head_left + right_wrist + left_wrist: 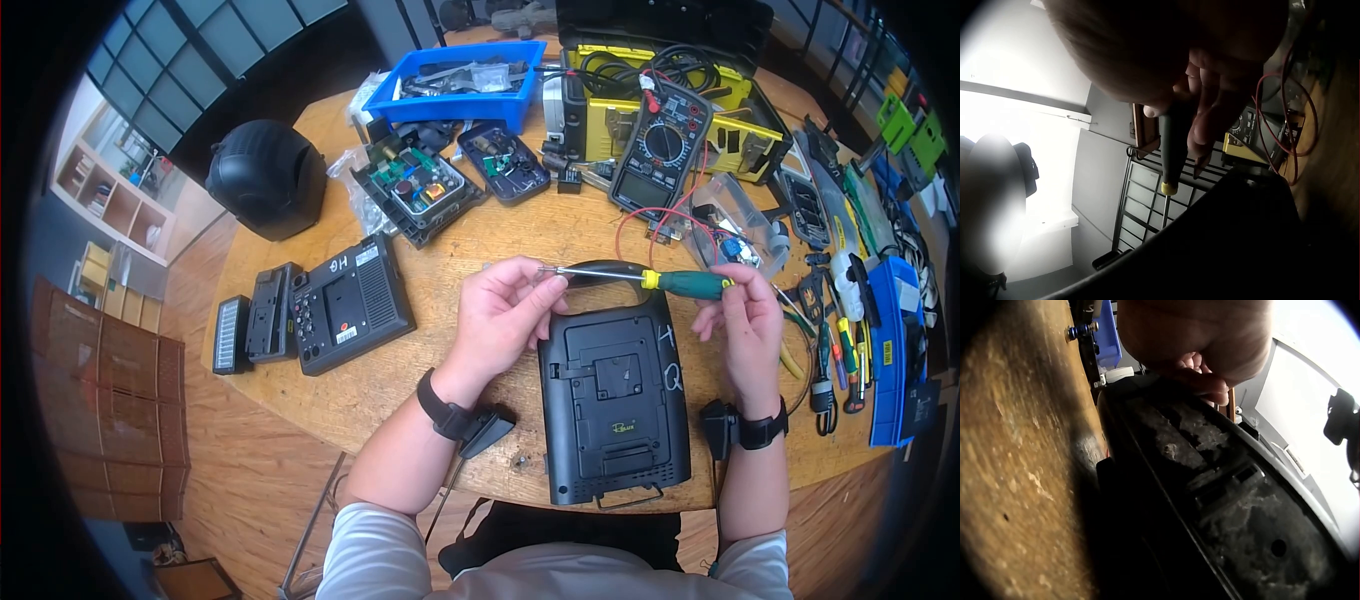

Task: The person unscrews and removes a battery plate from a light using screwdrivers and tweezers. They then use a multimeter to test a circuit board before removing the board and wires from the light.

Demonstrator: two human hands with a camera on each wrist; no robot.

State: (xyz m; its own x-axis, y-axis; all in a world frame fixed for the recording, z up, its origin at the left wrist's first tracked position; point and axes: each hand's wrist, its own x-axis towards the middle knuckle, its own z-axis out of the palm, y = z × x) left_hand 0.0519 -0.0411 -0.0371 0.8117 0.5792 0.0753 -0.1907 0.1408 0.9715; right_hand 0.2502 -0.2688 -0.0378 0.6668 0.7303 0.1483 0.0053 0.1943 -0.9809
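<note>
Green-handled screwdriver w/ yellow collar, handle end pinched in R hand, tip in L hand's pinch.

The screwdriver, with a green handle, yellow collar and slim metal shaft, is held nearly level above the top end of the black monitor housing. The housing lies back up at the bench edge, its recessed mounting plate exposed, pale lettering along one side.
</note>
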